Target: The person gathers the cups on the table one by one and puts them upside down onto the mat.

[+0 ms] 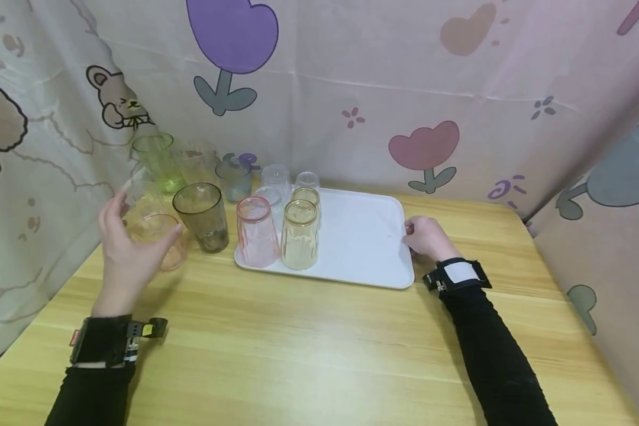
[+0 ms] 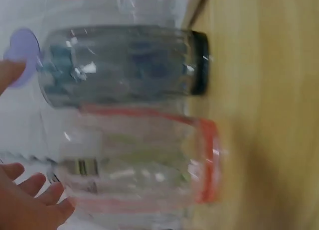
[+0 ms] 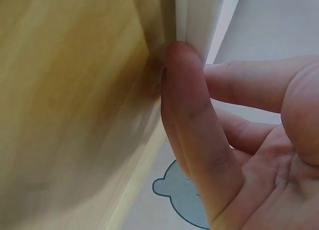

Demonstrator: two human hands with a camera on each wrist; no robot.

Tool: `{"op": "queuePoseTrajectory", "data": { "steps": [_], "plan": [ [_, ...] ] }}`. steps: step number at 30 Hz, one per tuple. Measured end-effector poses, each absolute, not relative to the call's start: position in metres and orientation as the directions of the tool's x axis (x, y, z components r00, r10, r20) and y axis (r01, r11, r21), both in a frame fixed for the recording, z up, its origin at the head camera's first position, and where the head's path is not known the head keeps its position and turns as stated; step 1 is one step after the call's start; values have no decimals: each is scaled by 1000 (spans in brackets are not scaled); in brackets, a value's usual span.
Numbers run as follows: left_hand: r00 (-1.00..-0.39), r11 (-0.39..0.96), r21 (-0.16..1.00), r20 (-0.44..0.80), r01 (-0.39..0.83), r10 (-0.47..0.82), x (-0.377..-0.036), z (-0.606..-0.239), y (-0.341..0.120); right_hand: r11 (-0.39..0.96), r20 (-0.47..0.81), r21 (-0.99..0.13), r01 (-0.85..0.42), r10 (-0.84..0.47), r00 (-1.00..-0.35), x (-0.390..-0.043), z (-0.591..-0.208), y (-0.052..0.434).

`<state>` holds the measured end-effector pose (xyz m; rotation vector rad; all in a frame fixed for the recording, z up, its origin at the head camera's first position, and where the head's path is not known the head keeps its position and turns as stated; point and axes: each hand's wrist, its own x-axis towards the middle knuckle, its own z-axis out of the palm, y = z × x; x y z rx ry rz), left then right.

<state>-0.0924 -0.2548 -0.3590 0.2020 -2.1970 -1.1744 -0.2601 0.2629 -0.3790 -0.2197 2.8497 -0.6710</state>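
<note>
My left hand [image 1: 130, 254] is at the left, its thumb and fingers spread about an orange-pink glass [image 1: 171, 260] on the table. In the left wrist view, the fingers [image 2: 35, 190] stand apart from this glass [image 2: 139, 165]. Right beside it is a dark grey glass [image 1: 201, 219]. On the right, my right hand [image 1: 428, 236] pinches the right edge of a white tray [image 1: 362, 236], thumb above and fingers [image 3: 192, 100] at its side and underside. Upside-down glasses fill the tray's left part: a pink one [image 1: 258, 236], yellow ones [image 1: 300, 239] and clear ones.
Behind the left hand stand a green glass [image 1: 160, 163], a clear glass [image 1: 197, 160] and a blue-grey glass [image 1: 234, 180], close to the curtain [image 1: 325, 89]. The wooden table [image 1: 298, 349] stretches in front of the tray. Patterned cloth also hangs at both sides.
</note>
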Motion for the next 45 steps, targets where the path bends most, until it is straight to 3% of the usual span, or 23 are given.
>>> {"op": "queuePoseTrajectory", "data": {
  "steps": [4,12,17,32,40,45],
  "plan": [
    [-854,490,871,264,12,-449,-92,-369,-269,885,-171,-457,-92,-189,-967,-260,-381,263],
    [-940,475,879,127,-42,-318,-90,-383,-294,881,-154,-466,-80,-169,-974,-260,-381,263],
    [-961,498,864,69,-76,-266,-93,-390,-302,882,-160,-466,-69,-161,-974,-260,-378,262],
    [-955,518,854,115,-45,-272,-92,-400,-306,882,-184,-470,-43,-145,-972,-260,-377,261],
    [-906,422,902,98,-94,-411,-89,-394,-303,884,-187,-465,-44,-147,-971,-262,-378,261],
    [-830,305,949,104,-82,-547,-92,-386,-298,886,-199,-463,-33,-140,-970,-262,-378,261]
  ]
}}
